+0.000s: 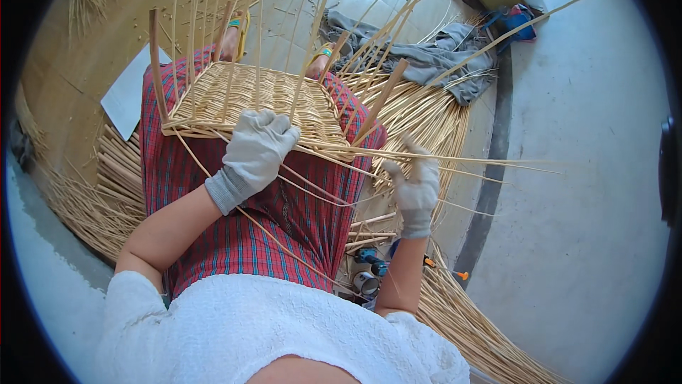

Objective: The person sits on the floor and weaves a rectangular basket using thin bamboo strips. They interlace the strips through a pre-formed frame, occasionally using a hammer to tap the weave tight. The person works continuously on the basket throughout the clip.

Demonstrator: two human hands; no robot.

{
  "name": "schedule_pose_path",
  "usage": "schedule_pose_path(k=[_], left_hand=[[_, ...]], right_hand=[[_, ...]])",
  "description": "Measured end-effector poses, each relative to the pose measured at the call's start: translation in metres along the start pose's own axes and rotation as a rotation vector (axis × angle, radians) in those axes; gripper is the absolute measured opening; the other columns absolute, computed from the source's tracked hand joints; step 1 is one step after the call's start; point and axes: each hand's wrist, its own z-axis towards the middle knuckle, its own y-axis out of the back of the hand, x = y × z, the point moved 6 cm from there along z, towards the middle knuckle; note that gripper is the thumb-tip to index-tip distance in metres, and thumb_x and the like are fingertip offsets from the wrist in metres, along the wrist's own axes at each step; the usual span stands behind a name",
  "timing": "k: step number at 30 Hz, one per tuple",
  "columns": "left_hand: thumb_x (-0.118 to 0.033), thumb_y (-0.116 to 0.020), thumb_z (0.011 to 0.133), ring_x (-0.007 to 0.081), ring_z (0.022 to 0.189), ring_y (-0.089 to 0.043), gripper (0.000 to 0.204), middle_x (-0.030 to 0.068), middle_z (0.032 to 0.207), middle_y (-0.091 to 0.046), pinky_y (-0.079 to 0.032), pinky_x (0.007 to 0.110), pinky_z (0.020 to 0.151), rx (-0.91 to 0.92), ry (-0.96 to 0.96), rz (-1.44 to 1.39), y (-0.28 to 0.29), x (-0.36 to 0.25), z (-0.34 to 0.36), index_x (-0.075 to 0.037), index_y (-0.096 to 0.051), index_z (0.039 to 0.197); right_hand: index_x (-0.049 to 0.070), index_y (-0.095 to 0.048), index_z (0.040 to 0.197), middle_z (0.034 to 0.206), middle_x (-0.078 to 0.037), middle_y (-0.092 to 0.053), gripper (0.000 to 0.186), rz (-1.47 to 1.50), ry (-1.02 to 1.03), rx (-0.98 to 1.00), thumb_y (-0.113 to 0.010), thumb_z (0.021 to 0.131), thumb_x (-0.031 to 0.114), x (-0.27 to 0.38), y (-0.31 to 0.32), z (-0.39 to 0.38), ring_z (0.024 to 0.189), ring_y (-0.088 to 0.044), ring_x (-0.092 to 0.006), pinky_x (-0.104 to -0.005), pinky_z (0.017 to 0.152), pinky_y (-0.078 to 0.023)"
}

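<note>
While the weaver sits with the basket [280, 100] across their lap [213, 249], the left hand [259, 144] is clamped over its near edge, gloved fingers curled down on the rim. The right hand [415, 188] is off to the side by some loose canes [490, 161], thumb and forefinger parted; can't tell if the other fingers are pinching one.

My read: this is the weaving stage, working strands along that near side. Next move probably calls for getting a cane firmly in the right hand, taking it around an upright and pulling it snug, with the left keeping the edge from shifting.

As for how it lies, the long axis goes left to right across the knees, right end dipping slightly toward the weaver. Corner posts [381, 102] and thin rods [319, 29] all stick up and away from the body.
</note>
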Motion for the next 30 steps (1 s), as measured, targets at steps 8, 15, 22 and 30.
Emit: schedule_pose_path(k=[8, 15, 22, 30], left_hand=[[-0.023, -0.067, 0.088, 0.0227, 0.089, -0.066, 0.009, 0.0012, 0.086, -0.063, -0.043, 0.042, 0.088, 0.107, 0.135, -0.032, -0.017, 0.01, 0.0, -0.019, -0.069, 0.095], [-0.022, -0.064, 0.088, 0.0233, 0.088, -0.066, 0.007, 0.002, 0.084, -0.065, -0.042, 0.041, 0.083, 0.121, 0.165, -0.073, -0.02, 0.013, 0.006, -0.019, -0.069, 0.092], [-0.024, -0.073, 0.087, 0.0152, 0.092, -0.068, 0.016, -0.0053, 0.086, -0.067, -0.041, 0.039, 0.086, 0.043, 0.088, -0.144, 0.0, 0.019, 0.001, -0.026, -0.077, 0.103], [-0.025, -0.058, 0.098, 0.021, 0.091, -0.069, 0.06, 0.0046, 0.111, -0.065, -0.047, 0.05, 0.103, -0.245, -0.364, 0.237, 0.022, 0.025, 0.028, -0.05, -0.051, 0.151]], right_hand=[[0.015, -0.081, 0.112, 0.102, -0.003, -0.076, 0.023, 0.119, -0.1, 0.116, -0.083, 0.089, 0.015, -0.015, -0.031, -0.049, 0.098, -0.069, -0.0201, -0.0369, 0.086, -0.054], [0.005, -0.059, 0.142, 0.122, -0.012, -0.073, 0.046, 1.284, -0.468, -0.08, -0.058, 0.11, 0.038, -0.027, -0.055, -0.009, 0.084, -0.07, -0.012, -0.0292, 0.065, -0.054], [0.005, -0.068, 0.122, 0.082, -0.014, -0.074, 0.026, 0.72, 0.049, 0.349, -0.058, 0.108, 0.024, 0.148, -0.095, 0.147, 0.07, -0.073, -0.022, -0.0378, 0.064, -0.055], [0.005, -0.065, 0.126, 0.086, -0.012, -0.075, 0.028, 0.683, -0.137, 0.37, -0.055, 0.11, 0.025, 0.143, -0.078, 0.134, 0.073, -0.073, -0.0188, -0.0373, 0.065, -0.055]])
